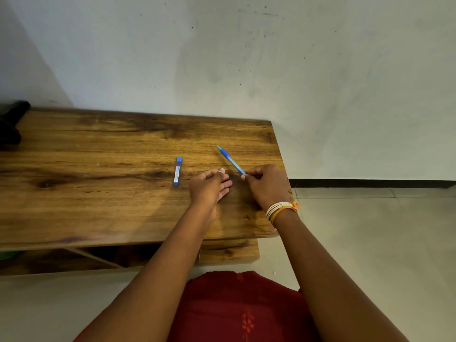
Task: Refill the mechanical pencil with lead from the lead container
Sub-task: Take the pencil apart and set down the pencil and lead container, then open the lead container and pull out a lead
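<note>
Now the right hand (267,186) pinches the blue plastic mechanical pencil (230,160) by its rear end. Left of the pencil, the left hand (209,187) rests with loose fingers, holding nothing, beside the slim blue lead container (177,171).

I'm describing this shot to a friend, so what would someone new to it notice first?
First, the blue mechanical pencil, pinched at its near end by the right hand near the wooden table's right edge, tip pointing away. Just left of it the left hand rests open on the wood. Further left lies the small blue lead container, untouched.
</note>
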Action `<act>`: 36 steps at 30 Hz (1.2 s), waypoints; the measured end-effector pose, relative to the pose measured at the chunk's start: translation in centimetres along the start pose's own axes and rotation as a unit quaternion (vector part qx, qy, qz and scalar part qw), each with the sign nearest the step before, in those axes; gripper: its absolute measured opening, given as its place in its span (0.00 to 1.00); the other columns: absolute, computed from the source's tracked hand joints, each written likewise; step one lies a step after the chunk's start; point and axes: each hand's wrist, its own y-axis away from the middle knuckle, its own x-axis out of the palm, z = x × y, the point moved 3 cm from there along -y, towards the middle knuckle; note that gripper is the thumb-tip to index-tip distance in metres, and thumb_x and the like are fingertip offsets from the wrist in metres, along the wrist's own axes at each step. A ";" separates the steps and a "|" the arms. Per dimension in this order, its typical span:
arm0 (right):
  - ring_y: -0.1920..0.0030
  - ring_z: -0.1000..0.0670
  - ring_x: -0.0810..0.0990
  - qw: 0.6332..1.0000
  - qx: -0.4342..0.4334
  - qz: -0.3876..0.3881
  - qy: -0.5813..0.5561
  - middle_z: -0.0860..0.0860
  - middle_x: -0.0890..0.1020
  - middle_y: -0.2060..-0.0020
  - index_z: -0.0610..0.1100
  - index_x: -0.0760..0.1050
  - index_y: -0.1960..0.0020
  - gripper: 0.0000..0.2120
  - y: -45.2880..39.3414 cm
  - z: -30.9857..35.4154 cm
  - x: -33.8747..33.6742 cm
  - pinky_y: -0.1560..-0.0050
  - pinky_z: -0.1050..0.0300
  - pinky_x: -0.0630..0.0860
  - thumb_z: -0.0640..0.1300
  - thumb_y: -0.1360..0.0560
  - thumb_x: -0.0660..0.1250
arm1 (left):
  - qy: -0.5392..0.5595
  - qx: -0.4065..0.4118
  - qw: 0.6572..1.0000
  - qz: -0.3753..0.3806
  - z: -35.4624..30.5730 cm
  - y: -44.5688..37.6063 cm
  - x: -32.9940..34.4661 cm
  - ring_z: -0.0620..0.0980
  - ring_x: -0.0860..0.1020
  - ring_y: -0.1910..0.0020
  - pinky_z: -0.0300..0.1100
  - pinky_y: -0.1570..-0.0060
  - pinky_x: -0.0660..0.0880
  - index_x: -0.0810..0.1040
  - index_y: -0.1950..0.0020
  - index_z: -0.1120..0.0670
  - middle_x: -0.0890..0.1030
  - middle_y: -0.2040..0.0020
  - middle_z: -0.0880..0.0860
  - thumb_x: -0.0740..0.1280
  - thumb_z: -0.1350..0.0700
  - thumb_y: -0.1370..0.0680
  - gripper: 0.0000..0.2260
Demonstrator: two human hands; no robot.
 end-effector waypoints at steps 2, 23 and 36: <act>0.63 0.55 0.78 0.999 0.009 -0.008 0.035 0.50 0.85 0.58 0.47 0.84 0.49 0.10 0.1 0.0 -0.1 0.63 0.62 0.75 0.49 0.29 0.73 | -0.013 0.012 1.000 -0.009 -0.2 -0.1 -0.3 0.51 0.82 0.57 0.41 0.54 0.78 0.76 0.53 0.56 0.81 0.57 0.55 0.65 0.61 0.22 0.01; 0.53 0.47 0.82 0.995 -0.059 0.074 0.022 0.47 0.85 0.56 0.45 0.82 0.53 0.08 2.6 9.1 6.2 0.52 0.54 0.80 0.44 0.28 0.66 | -0.163 0.171 0.963 -0.128 -7.1 -1.3 -10.1 0.39 0.77 0.75 0.34 0.73 0.74 0.77 0.55 0.54 0.81 0.62 0.52 0.65 0.60 0.22 0.03; 0.34 0.40 0.72 0.964 -0.180 0.166 0.102 0.44 0.66 0.29 0.45 0.59 0.25 0.37 1.8 10.4 9.7 0.38 0.50 0.72 0.42 0.30 0.71 | -0.216 0.112 0.967 -0.077 -7.1 -1.6 -11.9 0.47 0.78 0.65 0.40 0.63 0.76 0.78 0.46 0.56 0.81 0.54 0.55 0.65 0.57 0.22 0.06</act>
